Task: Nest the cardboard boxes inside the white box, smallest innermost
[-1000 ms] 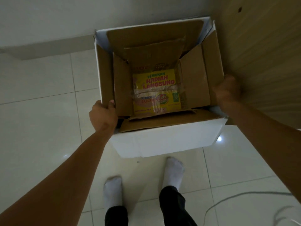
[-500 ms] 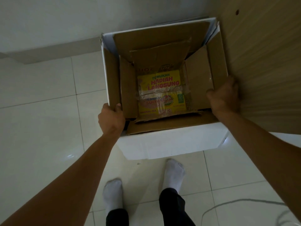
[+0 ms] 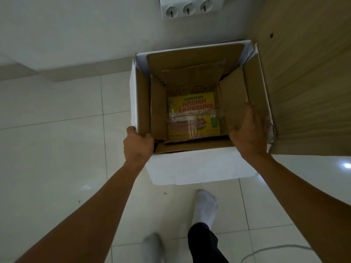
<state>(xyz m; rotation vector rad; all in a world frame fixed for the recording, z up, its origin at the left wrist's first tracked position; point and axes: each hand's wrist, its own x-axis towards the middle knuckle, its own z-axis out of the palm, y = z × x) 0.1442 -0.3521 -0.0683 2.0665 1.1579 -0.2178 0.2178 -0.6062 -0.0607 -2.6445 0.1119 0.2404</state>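
White floor tiles (image 3: 57, 149) carry the white box (image 3: 193, 166), frame centre; left hand (image 3: 137, 144) grips its rim, right hand (image 3: 248, 133) rests open-fingered inside.

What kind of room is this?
Probably a room in a home: glossy white floor tiles, a wall socket strip, and a wood-grain furniture panel beside the white box. Which room, I cannot tell.

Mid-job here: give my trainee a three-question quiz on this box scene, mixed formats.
1. True or false: the yellow box lies innermost, at the bottom of the nested cardboard boxes.
2. Which hand grips the near left corner of the white box?
3. Multiple choice: the right hand is A) on the floor, B) at the right cardboard wall, C) holding the cable.

Key: 1 true; 2 the left hand; 3 B.
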